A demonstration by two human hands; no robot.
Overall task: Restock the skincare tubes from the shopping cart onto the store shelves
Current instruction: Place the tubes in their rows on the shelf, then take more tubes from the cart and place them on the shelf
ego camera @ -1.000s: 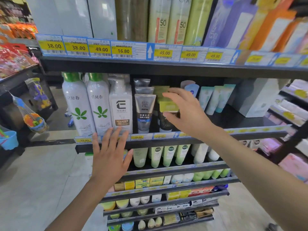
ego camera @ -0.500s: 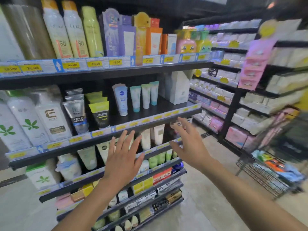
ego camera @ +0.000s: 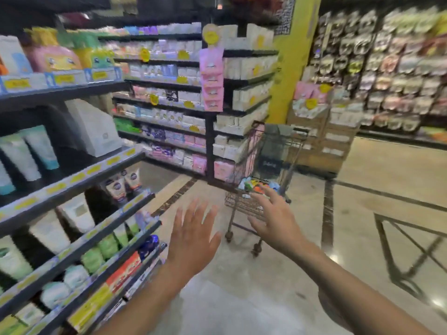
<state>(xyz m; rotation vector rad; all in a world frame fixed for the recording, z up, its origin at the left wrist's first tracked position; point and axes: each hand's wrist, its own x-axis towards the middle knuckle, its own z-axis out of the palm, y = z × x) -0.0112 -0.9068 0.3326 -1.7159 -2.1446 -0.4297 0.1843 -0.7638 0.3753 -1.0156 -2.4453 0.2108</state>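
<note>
Standing at twelve o'clock beyond both hands, the shopping cart holds the skincare tubes, a blurred colourful heap in its basket. Left hand and right hand hover, fingers spread, grasping nothing. Shelves at nine o'clock carry white tubes.

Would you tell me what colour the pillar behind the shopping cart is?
The pillar is yellow, shown best in the head view.

Left hand, right hand: bare; forearms bare up to frame edge.
</note>
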